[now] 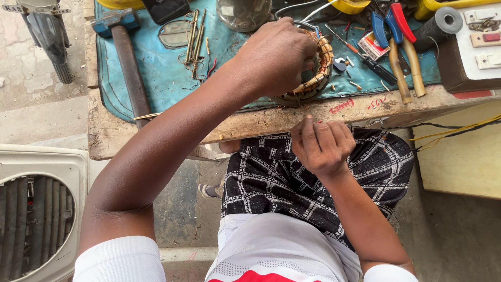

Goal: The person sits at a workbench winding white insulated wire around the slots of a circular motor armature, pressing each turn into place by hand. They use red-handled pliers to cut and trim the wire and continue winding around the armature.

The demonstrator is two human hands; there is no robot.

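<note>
A: Nearest the camera?
B: White shirt with a red patch (261,261), then black-and-white patterned shorts (313,177) over the lap. Bare concrete floor (180,209) below, with a pale grilled cooler casing (36,209) at the low left.

A: And the hands?
B: Right hand (322,146) just off the bench edge, above the lap, fingers curled shut, thumb and fingertips pinched together; cannot tell what sits in the pinch, perhaps a fine wire. Left hand (276,57) further up, closed around the near rim of a wound motor stator (315,73), covering most of it.

A: Where exactly the stator?
B: On the near part of the bench, tilted up on its rim, straddling the edge of a teal mat (162,73) and the bare worn wooden bench (250,122), red scribbles just to its right.

A: Further back?
B: Hammer (128,62) lying lengthwise at the left of the mat, thin brass rods (194,42) beside it, glass jar (242,13) behind the left hand. Pliers with blue, red and tan handles (399,52) at the right, then a white switch board (482,42). Far left, past the bench, a motorcycle wheel (49,42) on paved ground.
</note>
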